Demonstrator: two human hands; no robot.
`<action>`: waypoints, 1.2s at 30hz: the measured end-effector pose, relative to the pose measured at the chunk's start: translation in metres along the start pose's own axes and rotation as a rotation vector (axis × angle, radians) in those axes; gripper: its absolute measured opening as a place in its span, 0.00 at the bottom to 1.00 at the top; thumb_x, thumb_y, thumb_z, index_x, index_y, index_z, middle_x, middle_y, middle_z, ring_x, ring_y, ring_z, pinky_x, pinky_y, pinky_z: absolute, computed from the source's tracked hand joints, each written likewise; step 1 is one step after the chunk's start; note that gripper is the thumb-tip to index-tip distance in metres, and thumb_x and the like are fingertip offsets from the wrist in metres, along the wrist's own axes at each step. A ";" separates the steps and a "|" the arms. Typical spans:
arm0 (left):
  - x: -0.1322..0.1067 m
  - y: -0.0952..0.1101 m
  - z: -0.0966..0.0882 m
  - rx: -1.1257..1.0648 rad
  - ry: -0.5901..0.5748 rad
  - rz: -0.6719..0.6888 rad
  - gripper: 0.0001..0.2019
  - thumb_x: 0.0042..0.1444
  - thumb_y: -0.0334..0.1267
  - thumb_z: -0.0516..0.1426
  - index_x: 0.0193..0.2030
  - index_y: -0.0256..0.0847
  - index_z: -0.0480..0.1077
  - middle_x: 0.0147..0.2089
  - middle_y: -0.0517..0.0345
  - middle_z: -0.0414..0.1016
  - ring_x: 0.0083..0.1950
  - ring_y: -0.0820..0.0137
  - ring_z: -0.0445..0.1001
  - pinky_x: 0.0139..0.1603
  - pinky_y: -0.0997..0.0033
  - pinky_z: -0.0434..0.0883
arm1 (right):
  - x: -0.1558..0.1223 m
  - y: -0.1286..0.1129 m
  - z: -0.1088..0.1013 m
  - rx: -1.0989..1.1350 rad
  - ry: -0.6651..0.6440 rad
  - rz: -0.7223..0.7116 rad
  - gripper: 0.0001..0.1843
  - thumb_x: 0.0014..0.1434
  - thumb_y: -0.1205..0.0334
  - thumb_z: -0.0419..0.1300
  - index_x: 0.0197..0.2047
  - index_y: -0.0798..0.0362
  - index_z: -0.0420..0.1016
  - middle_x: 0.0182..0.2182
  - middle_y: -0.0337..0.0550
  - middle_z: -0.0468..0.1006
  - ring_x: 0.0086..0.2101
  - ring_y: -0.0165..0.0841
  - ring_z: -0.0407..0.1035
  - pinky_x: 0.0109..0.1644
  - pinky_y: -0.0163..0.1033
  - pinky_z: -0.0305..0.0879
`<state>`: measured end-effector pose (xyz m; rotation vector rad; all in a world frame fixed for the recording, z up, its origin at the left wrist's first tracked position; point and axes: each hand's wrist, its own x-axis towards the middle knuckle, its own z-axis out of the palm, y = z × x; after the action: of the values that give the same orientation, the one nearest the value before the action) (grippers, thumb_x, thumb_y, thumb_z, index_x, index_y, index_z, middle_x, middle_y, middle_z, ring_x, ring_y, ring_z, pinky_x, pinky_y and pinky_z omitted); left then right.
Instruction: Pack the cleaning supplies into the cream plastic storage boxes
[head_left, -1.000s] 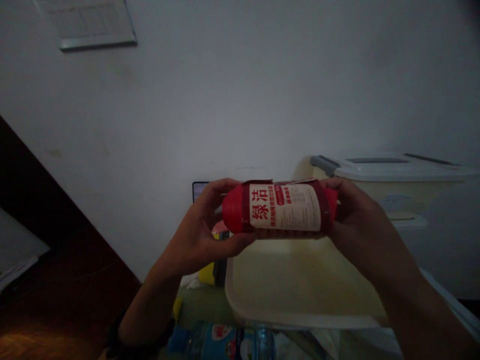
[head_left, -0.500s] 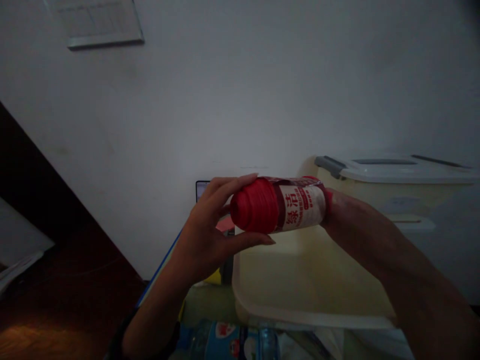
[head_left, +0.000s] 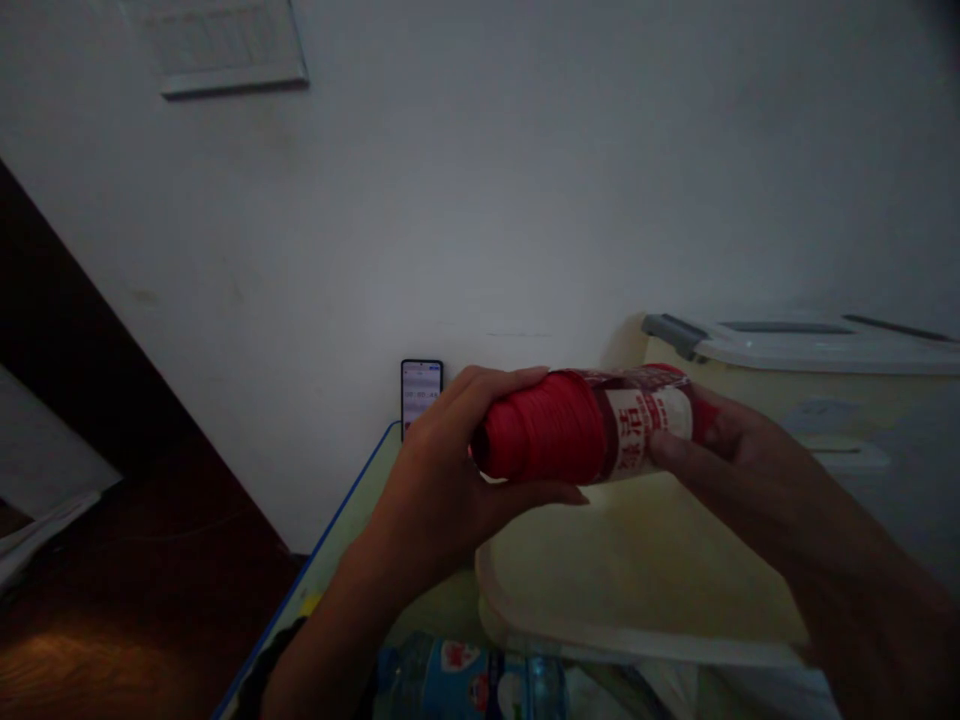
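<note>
A roll of red plastic trash bags (head_left: 551,428) lies almost level in front of me, its left end bare and stepped. A torn-looking wrapper with white and dark red print covers its right part. My left hand (head_left: 439,470) curves round the bare end, fingers over the top and thumb below. At the other end my right hand (head_left: 739,455) is closed on the roll, its thumb pressing the printed label. Part of the right fingers is hidden behind the roll.
Below the roll is a pale plastic bin (head_left: 637,640). A lidded box (head_left: 810,345) stands behind it at right. A phone (head_left: 421,385) leans against the wall. A blue-labelled bottle (head_left: 469,680) lies at the table's near side.
The roll and both hands have shifted slightly right and down in view. My right thumb has come round onto the label, and more bare red roll shows. The phone is less covered.
</note>
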<state>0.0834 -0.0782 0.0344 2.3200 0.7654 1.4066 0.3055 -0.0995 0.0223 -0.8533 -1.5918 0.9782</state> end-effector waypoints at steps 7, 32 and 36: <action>0.002 -0.011 0.001 0.027 -0.093 -0.093 0.30 0.49 0.43 0.65 0.57 0.38 0.64 0.52 0.47 0.74 0.49 0.61 0.75 0.48 0.60 0.74 | 0.005 -0.004 0.004 -0.089 0.267 0.004 0.12 0.55 0.59 0.64 0.44 0.45 0.75 0.38 0.37 0.81 0.37 0.33 0.76 0.44 0.39 0.74; -0.004 0.022 -0.041 0.320 -0.080 -0.014 0.15 0.49 0.36 0.65 0.45 0.47 0.76 0.37 0.67 0.82 0.33 0.74 0.79 0.34 0.80 0.73 | -0.016 -0.010 -0.005 -0.045 -0.096 -0.097 0.16 0.57 0.55 0.60 0.50 0.34 0.74 0.45 0.36 0.78 0.44 0.40 0.74 0.44 0.43 0.75; -0.003 0.009 -0.038 0.273 -0.072 -0.019 0.17 0.49 0.36 0.65 0.47 0.48 0.76 0.39 0.67 0.82 0.34 0.73 0.80 0.35 0.81 0.73 | -0.018 -0.017 -0.002 -0.089 -0.067 -0.067 0.16 0.56 0.57 0.62 0.48 0.34 0.74 0.43 0.35 0.80 0.41 0.38 0.76 0.43 0.41 0.76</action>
<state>0.0506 -0.0877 0.0546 2.5426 1.0101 1.2703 0.3104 -0.1220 0.0311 -0.8295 -1.7212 0.9020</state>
